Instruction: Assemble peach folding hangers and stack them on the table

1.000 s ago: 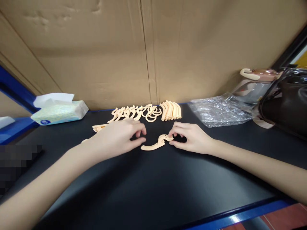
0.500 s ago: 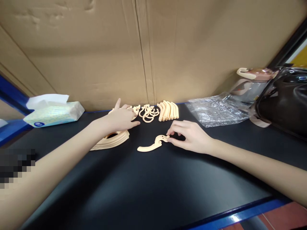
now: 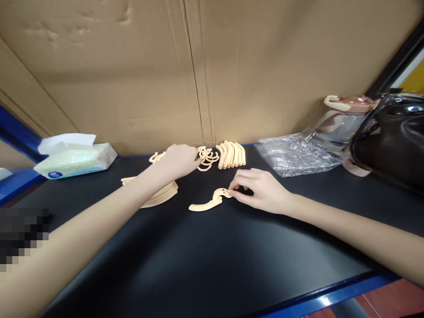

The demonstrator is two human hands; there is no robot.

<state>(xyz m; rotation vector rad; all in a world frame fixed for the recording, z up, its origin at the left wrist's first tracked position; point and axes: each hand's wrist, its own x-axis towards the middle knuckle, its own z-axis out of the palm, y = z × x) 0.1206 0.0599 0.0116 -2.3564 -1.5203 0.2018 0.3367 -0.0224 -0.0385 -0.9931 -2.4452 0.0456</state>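
My right hand (image 3: 261, 191) pinches the right end of a cream plastic hanger piece (image 3: 207, 204) between thumb and fingers. This piece lies low over the black table, with a long curved arm to the left and a rounded part with small holes. At the back, my left hand (image 3: 182, 160) reaches into the loose cream hanger hooks (image 3: 208, 159). Its fingers curl downward, and whatever they hold is hidden behind the hand. A stack of curved hanger pieces (image 3: 164, 195) lies partly under my left forearm.
Curved hanger arms (image 3: 232, 154) stand in a row beside the hooks. A tissue pack (image 3: 76, 161) sits at the left. Clear plastic wrap (image 3: 298, 152), a drinking bottle (image 3: 347, 117) and a dark bag (image 3: 394, 137) are at the right. A cardboard wall (image 3: 132, 79) closes off the back.
My left hand has moved right, from above the stack to the loose hooks, and its spread fingers have curled down. The right hand keeps its pinch on the hanger piece.
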